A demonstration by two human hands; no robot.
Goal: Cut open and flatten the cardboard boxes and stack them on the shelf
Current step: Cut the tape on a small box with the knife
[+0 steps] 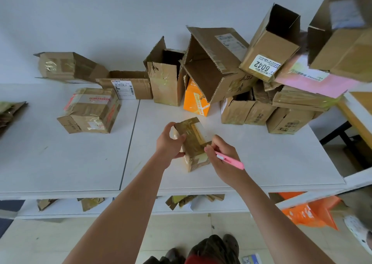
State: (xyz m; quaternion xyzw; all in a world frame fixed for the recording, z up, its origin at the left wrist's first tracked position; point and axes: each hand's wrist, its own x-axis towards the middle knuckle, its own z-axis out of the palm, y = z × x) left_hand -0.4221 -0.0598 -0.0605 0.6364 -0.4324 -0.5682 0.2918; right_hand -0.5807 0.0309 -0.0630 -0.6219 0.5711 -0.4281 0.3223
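A: Shoes (213, 249) at the bottom edge, on the pale floor. Above them, two bare forearms reach up to the white bench (261, 153).

B: Left hand?

A: Left hand (169, 142) grips the small taped box (192, 142) from its left side; fingers curled over the far top edge, thumb on the near face. Box stands on the bench near the front edge, close to the seam between the two bench tops.

B: Right hand?

A: Right hand (223, 157) pinches a pink cutter (229, 160), fingers curled round it, its tip end against the box's right edge. Blade itself too small to make out.

B: Below the bench?

A: Lower shelf (128, 207) with flattened cardboard pieces (91, 203) showing under the front edge. Orange bag (310, 213) on the floor to the right.

B: Farther back?

A: Left of centre, a taped box with red print (90, 110) lies apart from the rest. Behind it, a low open box with a white label (124, 86) and a collapsed box (68, 66) against the wall. Centre: a tall open box (165, 80), an orange carton (195, 100), a large tilted open box (213, 62) resting over it. Right: a heap, topped by a box labelled 6042 (269, 48), a pink package (310, 78) and a blurred box (346, 34).
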